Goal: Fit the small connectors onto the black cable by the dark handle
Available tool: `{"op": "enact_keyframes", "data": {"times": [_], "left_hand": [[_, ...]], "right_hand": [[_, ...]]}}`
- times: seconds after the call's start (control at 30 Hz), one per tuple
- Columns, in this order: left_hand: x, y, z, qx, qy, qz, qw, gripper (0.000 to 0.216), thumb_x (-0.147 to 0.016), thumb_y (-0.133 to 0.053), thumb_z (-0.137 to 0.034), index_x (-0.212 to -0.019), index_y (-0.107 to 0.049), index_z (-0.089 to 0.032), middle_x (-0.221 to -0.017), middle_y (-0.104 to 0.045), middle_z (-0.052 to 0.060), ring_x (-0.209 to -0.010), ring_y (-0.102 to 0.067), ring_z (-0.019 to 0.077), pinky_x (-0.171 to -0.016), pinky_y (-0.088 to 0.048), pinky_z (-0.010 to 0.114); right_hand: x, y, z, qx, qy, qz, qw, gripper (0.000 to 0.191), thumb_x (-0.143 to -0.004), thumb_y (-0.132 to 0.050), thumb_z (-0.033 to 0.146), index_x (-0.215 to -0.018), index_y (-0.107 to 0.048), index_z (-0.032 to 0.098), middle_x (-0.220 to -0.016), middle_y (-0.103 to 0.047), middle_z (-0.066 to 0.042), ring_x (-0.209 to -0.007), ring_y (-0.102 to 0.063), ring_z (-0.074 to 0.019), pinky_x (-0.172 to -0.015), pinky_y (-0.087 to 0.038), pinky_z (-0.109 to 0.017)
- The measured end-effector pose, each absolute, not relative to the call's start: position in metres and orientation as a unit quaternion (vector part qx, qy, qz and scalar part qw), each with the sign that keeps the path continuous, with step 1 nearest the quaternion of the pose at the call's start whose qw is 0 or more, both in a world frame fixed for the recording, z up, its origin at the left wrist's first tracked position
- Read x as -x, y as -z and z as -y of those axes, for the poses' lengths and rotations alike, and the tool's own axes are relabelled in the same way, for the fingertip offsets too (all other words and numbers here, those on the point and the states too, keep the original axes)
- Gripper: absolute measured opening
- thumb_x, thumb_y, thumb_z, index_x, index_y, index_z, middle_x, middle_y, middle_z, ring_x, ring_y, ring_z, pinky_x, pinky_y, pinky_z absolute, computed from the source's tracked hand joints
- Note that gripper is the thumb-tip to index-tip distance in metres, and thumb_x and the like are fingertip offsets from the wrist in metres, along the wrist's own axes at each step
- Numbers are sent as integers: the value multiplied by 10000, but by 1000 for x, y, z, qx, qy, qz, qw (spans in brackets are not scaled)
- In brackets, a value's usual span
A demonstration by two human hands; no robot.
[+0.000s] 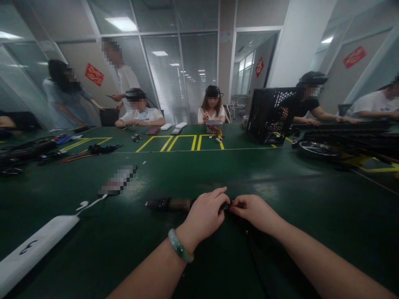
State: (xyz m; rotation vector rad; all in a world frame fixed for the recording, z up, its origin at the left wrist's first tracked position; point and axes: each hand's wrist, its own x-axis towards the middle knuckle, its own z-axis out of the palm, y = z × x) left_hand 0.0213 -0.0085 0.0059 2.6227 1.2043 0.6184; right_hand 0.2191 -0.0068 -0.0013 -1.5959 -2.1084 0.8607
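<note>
A dark inline electric screwdriver lies on the green table, its narrow metal tip pointing left. My left hand, with a jade-coloured bangle at its wrist, is closed over the screwdriver's rear end and hides part of it. Close beside it, my right hand pinches at the dark end where the black cord seems to join. The fingertips cover the exact joint. From there the cord runs down toward the near edge.
To the left, a white power strip or bank has a white cable leading to a phone. Dark cables lie further left. A black computer case and a wheel-like part stand right. Several people are around the table.
</note>
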Motion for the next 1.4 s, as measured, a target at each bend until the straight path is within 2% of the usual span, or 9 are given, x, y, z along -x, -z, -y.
{"op": "enact_keyframes", "data": {"times": [0.07, 0.2, 0.53, 0.67, 0.77, 1.0, 1.2, 1.4], "left_hand": [[-21, -7, 9, -880, -211, -414, 96, 233, -797, -590, -133, -1008, -567, -230, -1407, -434, 32, -1175, -511, 228, -967, -424, 397], [-22, -7, 9, -883, -202, -413, 98, 124, -823, -565, -143, -925, -582, -211, -1347, -497, 49, -1166, -521, 228, -971, -417, 394], [-21, -4, 7, -885, -203, -409, 89, 127, -844, -563, -145, -932, -583, -235, -1320, -520, 12, -1149, -529, 210, -944, -423, 392], [-21, -2, 7, -879, -210, -418, 97, 182, -824, -606, -162, -988, -576, -235, -1322, -519, 32, -1171, -516, 219, -969, -411, 396], [-21, -2, 7, -874, -211, -426, 102, 140, -828, -620, -196, -957, -576, -228, -1293, -543, 38, -1188, -504, 221, -973, -410, 395], [-22, -6, 7, -887, -210, -400, 100, 136, -843, -566, -147, -944, -593, -233, -1256, -573, 17, -1161, -525, 204, -970, -409, 380], [-22, -1, 6, -875, -217, -421, 100, 160, -827, -597, -176, -980, -580, -217, -1237, -577, 47, -1152, -529, 218, -967, -414, 375], [-21, -1, 5, -886, -217, -398, 102, 141, -829, -573, -132, -926, -591, -233, -1196, -601, 8, -1116, -547, 196, -952, -417, 375]], "right_hand": [[-219, 1, 7, 560, -309, 747, 182, 205, -836, -573, 354, -812, -712, 206, -722, -692, 7, -643, -602, -147, -558, -371, -227], [-219, 0, 6, 556, -315, 747, 182, 206, -835, -573, 352, -822, -714, 202, -732, -702, 3, -650, -612, -151, -569, -383, -228], [-219, -2, 9, 561, -316, 745, 175, 207, -849, -561, 357, -832, -711, 215, -740, -704, 12, -636, -610, -144, -558, -376, -226], [-219, -3, 9, 561, -319, 743, 176, 210, -849, -561, 356, -822, -707, 208, -747, -704, 6, -653, -616, -148, -561, -379, -228], [-219, -3, 9, 560, -322, 743, 174, 208, -847, -563, 360, -822, -708, 213, -751, -704, 9, -654, -620, -149, -559, -384, -229], [-219, -2, 7, 559, -313, 748, 174, 201, -838, -570, 343, -821, -716, 206, -730, -698, 10, -644, -611, -144, -556, -375, -227], [-219, -4, 8, 559, -314, 746, 178, 193, -838, -576, 341, -816, -714, 208, -731, -697, 18, -649, -609, -139, -564, -378, -221], [-219, 0, 7, 562, -314, 745, 177, 197, -839, -574, 354, -829, -721, 223, -739, -701, 19, -664, -614, -144, -567, -378, -223]]}}
